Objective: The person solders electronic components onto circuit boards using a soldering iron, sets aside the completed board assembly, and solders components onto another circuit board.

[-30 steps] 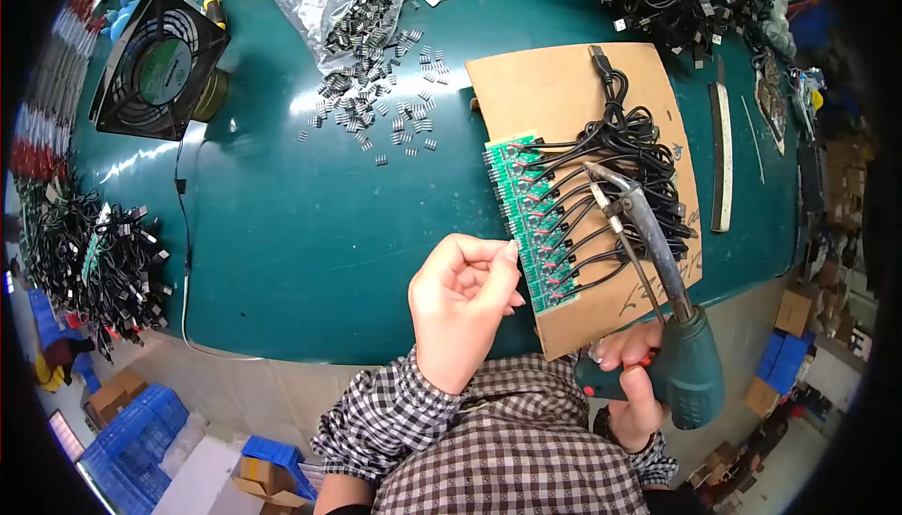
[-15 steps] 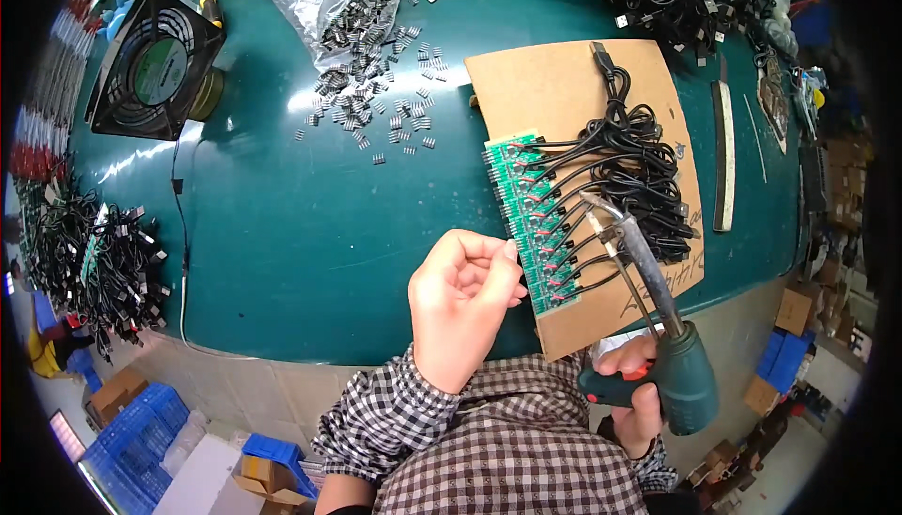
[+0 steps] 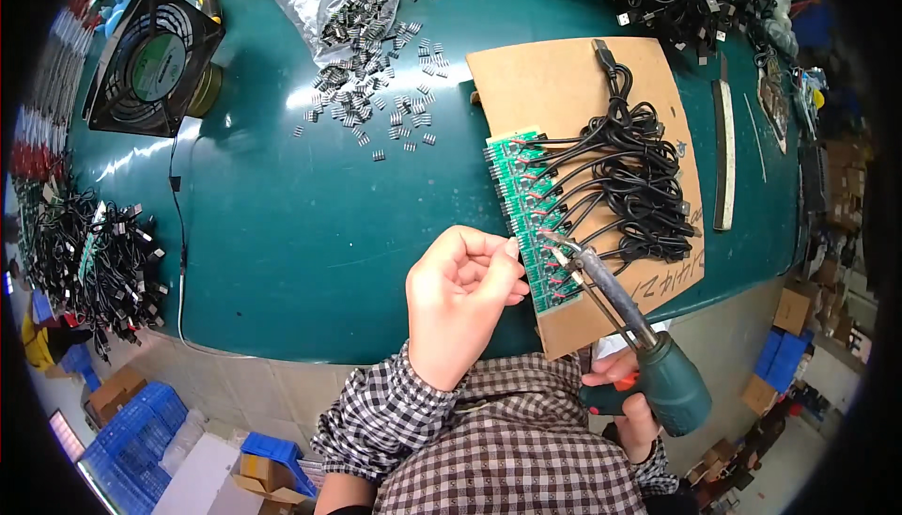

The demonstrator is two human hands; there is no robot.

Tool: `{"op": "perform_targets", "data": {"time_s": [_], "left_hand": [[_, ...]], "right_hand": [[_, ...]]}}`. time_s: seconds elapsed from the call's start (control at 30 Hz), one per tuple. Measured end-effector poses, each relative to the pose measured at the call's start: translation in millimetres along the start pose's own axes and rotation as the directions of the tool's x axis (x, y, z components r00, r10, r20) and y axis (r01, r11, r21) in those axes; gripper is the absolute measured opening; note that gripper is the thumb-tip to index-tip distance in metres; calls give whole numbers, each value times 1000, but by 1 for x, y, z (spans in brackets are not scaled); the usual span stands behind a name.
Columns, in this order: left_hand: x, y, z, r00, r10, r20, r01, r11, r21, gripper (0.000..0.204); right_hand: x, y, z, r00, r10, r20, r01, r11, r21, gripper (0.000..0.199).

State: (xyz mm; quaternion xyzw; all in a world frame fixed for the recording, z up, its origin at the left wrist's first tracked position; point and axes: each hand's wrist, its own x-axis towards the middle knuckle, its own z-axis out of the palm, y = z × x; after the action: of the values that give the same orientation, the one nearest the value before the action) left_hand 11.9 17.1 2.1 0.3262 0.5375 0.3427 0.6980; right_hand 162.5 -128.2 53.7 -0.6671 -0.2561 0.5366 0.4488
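Observation:
My right hand grips a green soldering gun from below. Its metal tip reaches over the lower half of a green circuit board panel, near the red wire ends; whether it touches cannot be told. Black USB cables run from the board to a bundle at its right. Board and cables lie on a tilted piece of brown cardboard. My left hand is closed in a pinch at the board's left edge, where small pin headers stick out; anything between thumb and finger is too small to make out.
Loose black pin headers spill from a clear plastic bag on the green table. A black fan stands at the far left. Cable heaps lie at the left edge and far right. A narrow strip lies right of the cardboard.
The soldering gun's tip has moved left and down, from above the cables to over the board. My left hand has barely moved.

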Motion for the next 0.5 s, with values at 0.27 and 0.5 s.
{"op": "perform_targets", "data": {"time_s": [0.27, 0.5], "left_hand": [[-1, -1, 1, 1000, 16, -10, -16, 999, -38, 12], [-1, 1, 1, 1000, -24, 5, 25, 998, -53, 12]], "right_hand": [[-1, 0, 3, 1000, 10, -10, -10, 1000, 26, 54], [0, 2, 2, 1000, 14, 11, -14, 999, 31, 52]]}}
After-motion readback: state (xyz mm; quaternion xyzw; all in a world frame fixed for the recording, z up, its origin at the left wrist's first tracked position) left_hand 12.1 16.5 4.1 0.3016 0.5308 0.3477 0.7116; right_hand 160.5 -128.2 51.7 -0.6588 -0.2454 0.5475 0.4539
